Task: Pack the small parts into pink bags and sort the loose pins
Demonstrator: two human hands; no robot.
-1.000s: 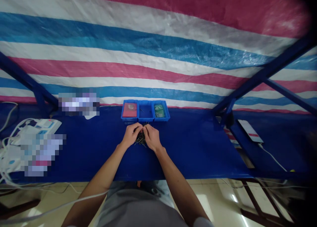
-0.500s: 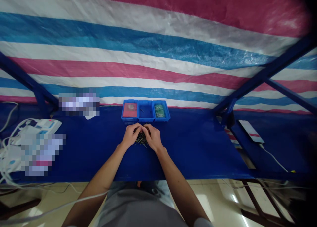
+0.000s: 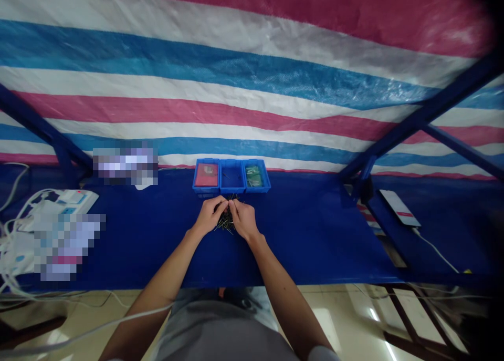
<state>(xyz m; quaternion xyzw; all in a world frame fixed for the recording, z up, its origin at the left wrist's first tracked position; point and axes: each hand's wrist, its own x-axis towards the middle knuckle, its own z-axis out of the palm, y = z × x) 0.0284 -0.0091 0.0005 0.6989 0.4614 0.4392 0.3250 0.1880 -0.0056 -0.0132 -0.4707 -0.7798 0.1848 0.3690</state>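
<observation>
A small heap of thin dark pins (image 3: 226,223) lies on the blue table (image 3: 307,235), just in front of three joined blue bins (image 3: 231,176). My left hand (image 3: 210,215) and my right hand (image 3: 243,218) rest on either side of the heap, fingertips pinched together over its top. What sits between the fingertips is too small to make out. The left bin holds a red piece, the middle bin looks nearly bare, the right bin holds green pieces.
A white power strip with cables (image 3: 59,203) lies at the left of the table. A phone (image 3: 398,207) with a white cable lies on a lower shelf to the right. A striped tarp (image 3: 252,77) hangs behind. Blue frame bars (image 3: 417,119) slant at both sides.
Both hands stay at the heap; only the fingertips shift slightly, drawing a little closer together over the pins.
</observation>
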